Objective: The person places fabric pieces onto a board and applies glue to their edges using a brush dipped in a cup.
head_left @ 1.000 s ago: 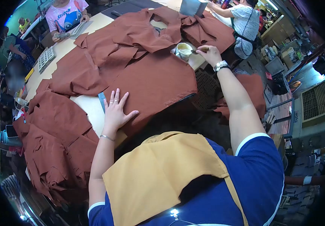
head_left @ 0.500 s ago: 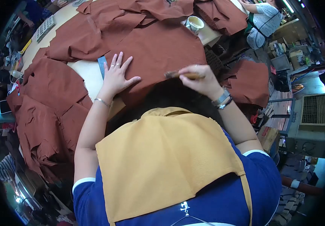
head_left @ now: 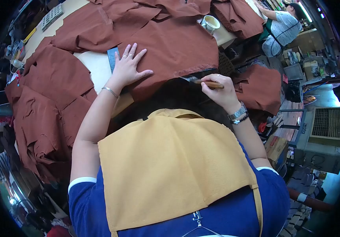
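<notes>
The right hand (head_left: 219, 90) has come back from the cup (head_left: 210, 23) at the far edge of the table (head_left: 95, 69) and now sits at the near edge of the big brown leather panel (head_left: 178, 47), fingers closed round a wooden-handled brush (head_left: 203, 82). A second ago the brush was at the cup's mouth; now its bristle end touches the panel's near hem, so it looks freshly loaded and the edge is being coated.

The left hand (head_left: 128, 67) lies flat and spread on the same panel, to the left of the brush, holding nothing, just pressing the leather down. It has hardly moved. A metal ruler (head_left: 112, 57) lies just beside its wrist, half on the bare table.

The cup stands past the panel's far right corner, upright and open; its inside looks pale, but I cannot tell what it holds. More brown pieces lie heaped left of the panel. Another person (head_left: 282, 23) sits beyond the cup.
</notes>
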